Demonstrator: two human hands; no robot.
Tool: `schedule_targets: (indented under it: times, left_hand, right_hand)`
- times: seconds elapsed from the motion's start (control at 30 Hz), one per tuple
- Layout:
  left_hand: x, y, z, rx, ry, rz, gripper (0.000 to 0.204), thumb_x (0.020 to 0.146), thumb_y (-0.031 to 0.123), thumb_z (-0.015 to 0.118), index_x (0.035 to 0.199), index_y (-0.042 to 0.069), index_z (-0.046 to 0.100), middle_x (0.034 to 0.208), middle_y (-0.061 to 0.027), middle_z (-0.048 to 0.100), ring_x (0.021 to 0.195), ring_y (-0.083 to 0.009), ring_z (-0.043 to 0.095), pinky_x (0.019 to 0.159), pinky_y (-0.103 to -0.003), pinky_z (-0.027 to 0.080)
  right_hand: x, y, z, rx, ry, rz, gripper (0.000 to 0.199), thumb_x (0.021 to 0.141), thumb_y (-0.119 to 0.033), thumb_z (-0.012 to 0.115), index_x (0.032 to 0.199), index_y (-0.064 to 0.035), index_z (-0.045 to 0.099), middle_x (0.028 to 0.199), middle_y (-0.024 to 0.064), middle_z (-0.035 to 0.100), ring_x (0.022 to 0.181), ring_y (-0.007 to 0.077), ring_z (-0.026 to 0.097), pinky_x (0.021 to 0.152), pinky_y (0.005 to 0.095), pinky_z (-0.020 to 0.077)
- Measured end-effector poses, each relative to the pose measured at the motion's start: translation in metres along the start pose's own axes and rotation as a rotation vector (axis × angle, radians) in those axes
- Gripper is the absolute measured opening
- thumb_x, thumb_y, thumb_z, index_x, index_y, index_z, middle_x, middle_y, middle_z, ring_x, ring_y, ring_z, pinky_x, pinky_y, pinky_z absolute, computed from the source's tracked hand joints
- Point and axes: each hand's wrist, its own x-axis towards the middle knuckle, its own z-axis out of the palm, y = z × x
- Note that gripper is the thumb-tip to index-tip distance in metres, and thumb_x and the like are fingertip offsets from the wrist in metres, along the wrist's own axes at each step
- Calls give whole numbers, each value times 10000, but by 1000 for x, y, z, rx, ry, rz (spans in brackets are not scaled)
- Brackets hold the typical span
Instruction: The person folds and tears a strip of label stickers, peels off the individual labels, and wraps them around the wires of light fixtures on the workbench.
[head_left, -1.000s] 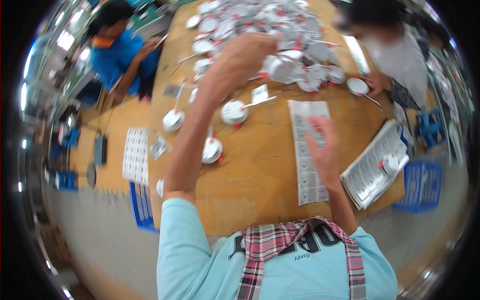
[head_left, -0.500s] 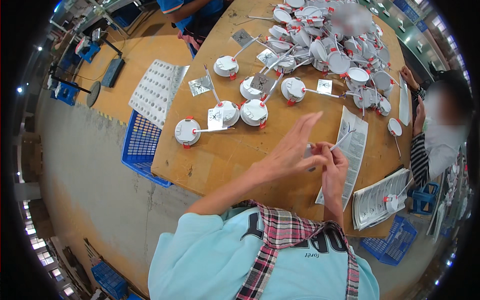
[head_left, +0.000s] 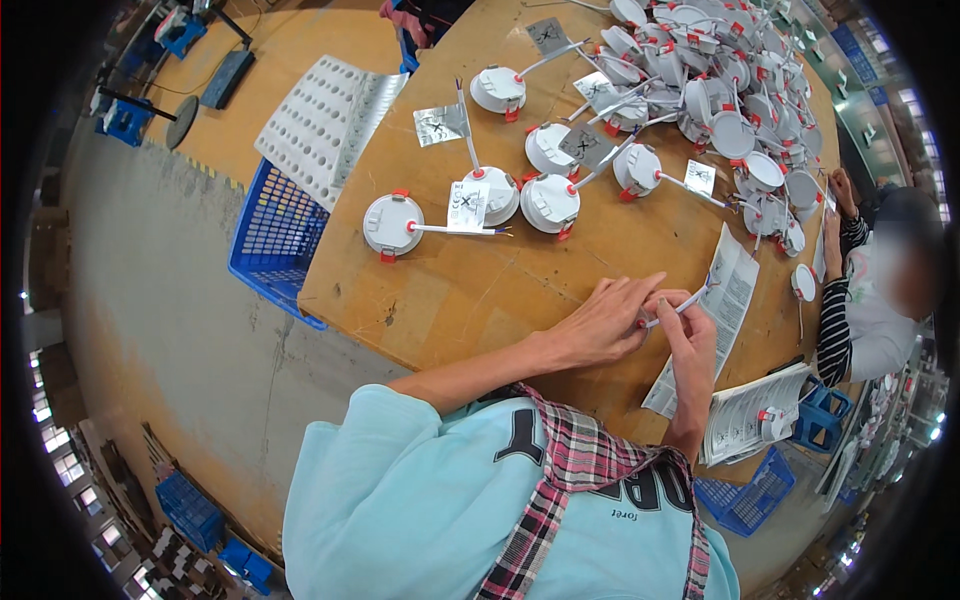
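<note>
My left hand is closed round a downlight, with its fingers laid over it. Most of that lamp is hidden by the hands; a red spot shows where its cable starts. My right hand pinches the white cable beside it, and bare wire ends stick out past the fingers. Under the cable end lies a printed label sheet. Farther off on the wooden table sit several white downlights with red clips, their cables bearing silver labels.
A heap of downlights fills the far right. A stack of label sheets with one lamp lies at the near right corner. A blue basket holding a dimpled white sheet stands left of the table. Another person sits at the right.
My left hand has come down from raised, spread fingers to close over the lamp. My right hand stays at the cable. The whole view has shifted a little.
</note>
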Motion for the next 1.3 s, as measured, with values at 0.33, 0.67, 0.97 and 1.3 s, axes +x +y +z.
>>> schedule_targets:
  times: [0.33, 0.67, 0.97, 1.3]
  left_hand:
    - [-1, 5, 1, -13, -216, 74, 272, 897, 228, 555, 873, -33, 627, 890, -142, 517, 862, -292, 502, 799, -413, 395]
    - [3, 3, 2, 41, -118, 109, 291, 919, 243, 550, 933, -30, 647, 1021, -120, 570, 1020, -286, 488, 926, -410, 366]
    - [11, -8, 10, 196, -10, 152, 218, 902, 204, 571, 930, 0, 645, 1059, -83, 569, 1155, -278, 469, 976, -431, 329]
    - [11, -11, 16, 328, 50, 120, 207, 832, 172, 658, 956, 6, 648, 1077, -80, 574, 1174, -287, 476, 974, -439, 345]
  right_hand:
    - [10, 14, -17, 594, -170, -119, 230, 953, -226, 555, 868, -16, 593, 846, 60, 533, 765, 137, 432, 693, 262, 324]
    - [20, 23, -16, 572, 167, -132, 277, 984, -238, 515, 930, 11, 623, 783, 35, 553, 774, 127, 487, 725, 267, 365]
    - [32, 43, -25, 560, 308, -163, 247, 969, -183, 547, 973, 35, 662, 836, 46, 619, 785, 113, 552, 735, 251, 410]
    - [37, 34, -27, 455, 255, -152, 264, 964, -207, 564, 998, 30, 675, 866, 61, 646, 809, 114, 583, 785, 257, 444]
